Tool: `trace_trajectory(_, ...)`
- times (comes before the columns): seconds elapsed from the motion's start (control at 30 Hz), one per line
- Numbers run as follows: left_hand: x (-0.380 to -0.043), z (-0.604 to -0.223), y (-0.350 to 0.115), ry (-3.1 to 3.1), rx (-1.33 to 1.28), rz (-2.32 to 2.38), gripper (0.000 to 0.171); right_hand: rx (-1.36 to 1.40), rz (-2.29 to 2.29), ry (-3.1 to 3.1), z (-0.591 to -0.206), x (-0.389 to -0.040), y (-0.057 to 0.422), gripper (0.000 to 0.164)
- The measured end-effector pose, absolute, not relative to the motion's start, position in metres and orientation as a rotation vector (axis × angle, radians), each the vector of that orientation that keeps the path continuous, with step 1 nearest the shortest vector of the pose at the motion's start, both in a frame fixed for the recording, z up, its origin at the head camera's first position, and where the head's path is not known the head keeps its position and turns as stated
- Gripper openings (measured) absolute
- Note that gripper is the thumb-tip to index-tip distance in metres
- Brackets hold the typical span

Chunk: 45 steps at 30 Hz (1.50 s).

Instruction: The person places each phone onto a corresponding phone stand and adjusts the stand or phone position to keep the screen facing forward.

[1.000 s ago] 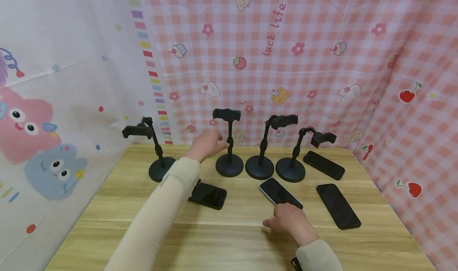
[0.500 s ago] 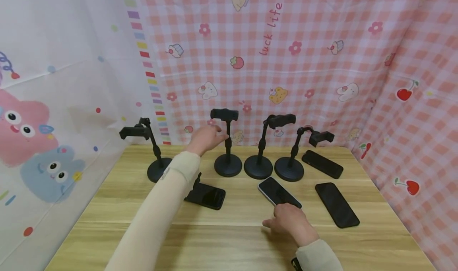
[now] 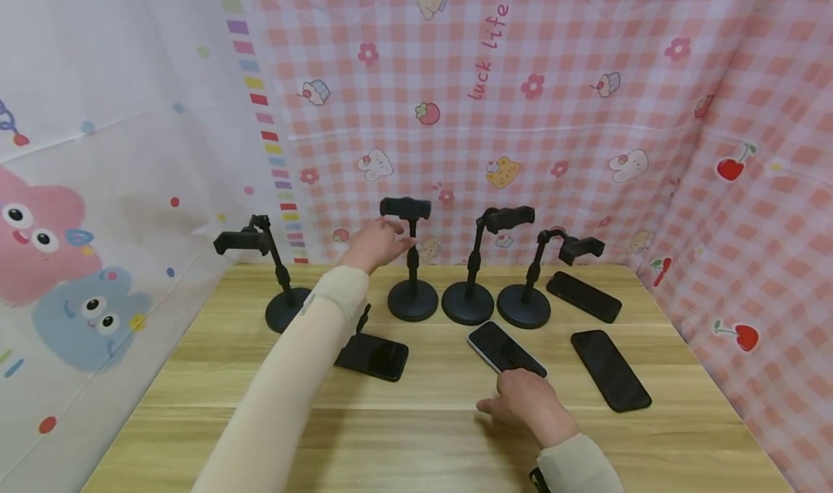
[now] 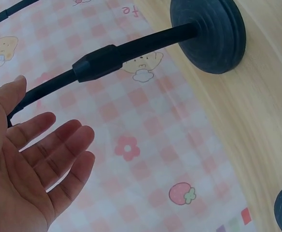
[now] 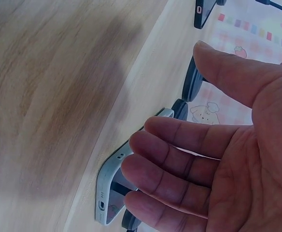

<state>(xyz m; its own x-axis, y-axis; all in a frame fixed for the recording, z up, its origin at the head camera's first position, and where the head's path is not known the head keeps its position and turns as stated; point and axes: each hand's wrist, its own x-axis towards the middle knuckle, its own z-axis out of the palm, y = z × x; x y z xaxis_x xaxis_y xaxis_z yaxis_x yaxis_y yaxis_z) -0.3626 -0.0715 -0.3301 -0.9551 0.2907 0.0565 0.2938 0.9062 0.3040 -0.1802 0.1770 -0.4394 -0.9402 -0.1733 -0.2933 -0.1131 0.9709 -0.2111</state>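
My left hand (image 3: 377, 246) is held up beside the pole of a black phone stand (image 3: 413, 301), just below its clamp. In the left wrist view its fingers are loosely bent with nothing in them, and the thumb tip is close to the pole (image 4: 150, 42); whether they touch, I cannot tell. My right hand (image 3: 523, 403) hovers low over the table, fingers relaxed and holding nothing. Just beyond its fingers lies a phone with a pale frame (image 3: 502, 347), its near end partly covered by the hand. The right wrist view shows that phone (image 5: 113, 166) behind the fingertips.
Other black phone stands are at the left (image 3: 283, 276), centre right (image 3: 473, 262) and right (image 3: 530, 280). Black phones lie at the right (image 3: 610, 370), back right (image 3: 583, 296) and left (image 3: 376, 357). A small black upright piece (image 3: 364, 318) shows by my left sleeve. Patterned cloth (image 3: 423, 66) hangs behind.
My left hand has risen a little along the stand's pole toward its clamp. The right hand has stayed in place. The head view has shifted slightly.
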Motion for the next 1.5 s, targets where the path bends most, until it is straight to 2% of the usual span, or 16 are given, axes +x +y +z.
trace_trajectory(0.5, -0.374, -0.349, -0.057, -2.89, -0.53, -0.583, 0.026, -0.164, -0.277, 2.783, -0.44, -0.18, 0.179, 0.044)
trace_trajectory(1.0, -0.367, -0.354, -0.056, -2.772, -0.642, -0.474, 0.028, -0.179, -0.274, 2.781, -0.437, -0.177, 0.176, 0.045)
trace_trajectory(1.5, -0.337, -0.354, -0.057, -2.723, -0.705, -0.53, 0.029, -0.213, -0.288, 2.796, -0.44, -0.177, 0.171, 0.042)
